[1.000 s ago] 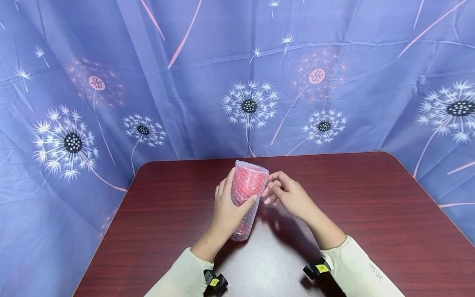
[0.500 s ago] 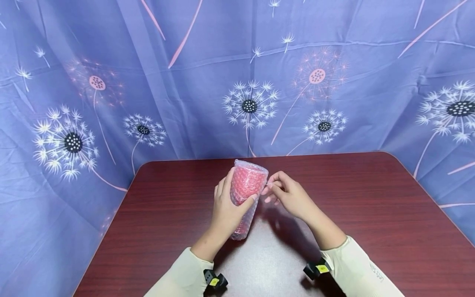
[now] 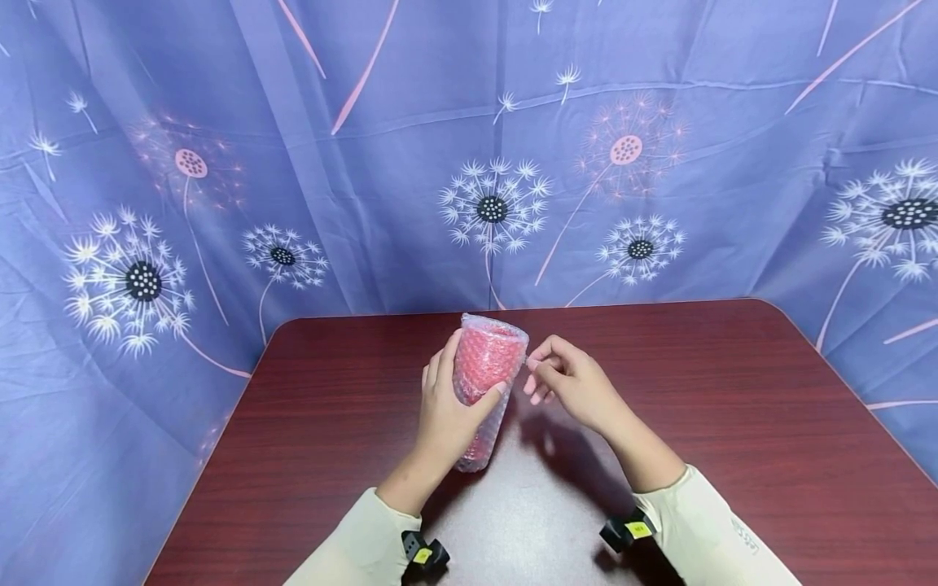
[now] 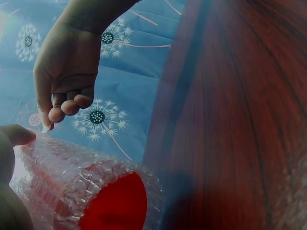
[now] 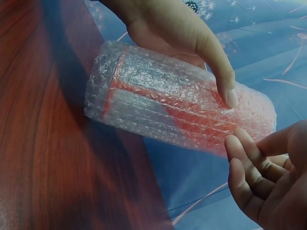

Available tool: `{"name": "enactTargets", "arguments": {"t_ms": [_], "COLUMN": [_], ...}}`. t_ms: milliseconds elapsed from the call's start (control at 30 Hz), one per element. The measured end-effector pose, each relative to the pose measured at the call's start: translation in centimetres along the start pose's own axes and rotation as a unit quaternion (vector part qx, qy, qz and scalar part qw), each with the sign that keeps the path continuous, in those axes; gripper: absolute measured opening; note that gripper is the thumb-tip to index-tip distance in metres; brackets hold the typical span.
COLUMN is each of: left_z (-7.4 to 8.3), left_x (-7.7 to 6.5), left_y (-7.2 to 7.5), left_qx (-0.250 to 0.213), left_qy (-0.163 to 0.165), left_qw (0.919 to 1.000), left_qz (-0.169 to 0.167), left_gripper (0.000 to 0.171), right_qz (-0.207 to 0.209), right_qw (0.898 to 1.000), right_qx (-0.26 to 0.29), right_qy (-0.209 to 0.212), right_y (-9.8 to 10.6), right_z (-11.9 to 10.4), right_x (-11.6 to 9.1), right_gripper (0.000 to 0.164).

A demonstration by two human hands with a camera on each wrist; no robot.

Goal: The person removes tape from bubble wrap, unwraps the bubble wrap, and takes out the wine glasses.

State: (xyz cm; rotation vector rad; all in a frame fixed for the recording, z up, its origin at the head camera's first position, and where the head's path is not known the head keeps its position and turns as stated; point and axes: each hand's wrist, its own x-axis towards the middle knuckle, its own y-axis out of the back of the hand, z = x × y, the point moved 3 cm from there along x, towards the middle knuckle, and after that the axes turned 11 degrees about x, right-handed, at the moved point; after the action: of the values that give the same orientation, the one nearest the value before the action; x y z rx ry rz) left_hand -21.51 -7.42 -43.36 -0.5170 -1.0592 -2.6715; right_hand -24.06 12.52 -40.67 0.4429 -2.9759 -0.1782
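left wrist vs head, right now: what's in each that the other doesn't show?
Left wrist only: the rounded red end of the bubble-wrapped item, and the palm of the right hand.

Head only: the black wrist cameras with yellow labels, and the back of the right hand.

Both: the left hand's thumb against the bubble-wrapped item, the right hand's fingers at its side, the dark red table, and the dandelion-print cloth.

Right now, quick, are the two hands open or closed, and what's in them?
Left hand: closed, holding the red thing in bubble wrap.
Right hand: closed, seems to be pinching the bubble wrap's edge.
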Motion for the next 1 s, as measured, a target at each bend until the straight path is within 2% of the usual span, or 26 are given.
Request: {"name": "enactTargets", "arguments": {"t_ms": [267,500,733,1000], "left_z": [0.01,0.01,0.13,0.11], "left_x": [0.13,0.08,0.05,-0.11], "left_y": [0.1,0.18,0.12,-0.1], "left_qx": [-0.002,-0.033,-0.044,-0.044], "left_qy": [0.0,0.013,0.005,0.001], "left_qw": [0.9999,0.9994,0.9989,0.9988], "left_qz": [0.012,-0.007,-0.013,-0.019], "left_gripper": [0.095,0.096,0.096,0.097], "right_qz": [-0.002,-0.018,-0.012,-0.015], "right_qw": [1.0,0.998,0.999,1.0], "right_qx": [0.025,0.061,0.038,0.022], "right_qy": [-0.002,-0.017,-0.012,-0.012], "right_y": [0.07,-0.07,0.09,-0.08], "right_z": [-0.22,-0.22,-0.06,0.32], "right_x": [-0.04,0.07,0.19,0.24], "right_gripper": [0.011,0.016,0.021,0.017]}}
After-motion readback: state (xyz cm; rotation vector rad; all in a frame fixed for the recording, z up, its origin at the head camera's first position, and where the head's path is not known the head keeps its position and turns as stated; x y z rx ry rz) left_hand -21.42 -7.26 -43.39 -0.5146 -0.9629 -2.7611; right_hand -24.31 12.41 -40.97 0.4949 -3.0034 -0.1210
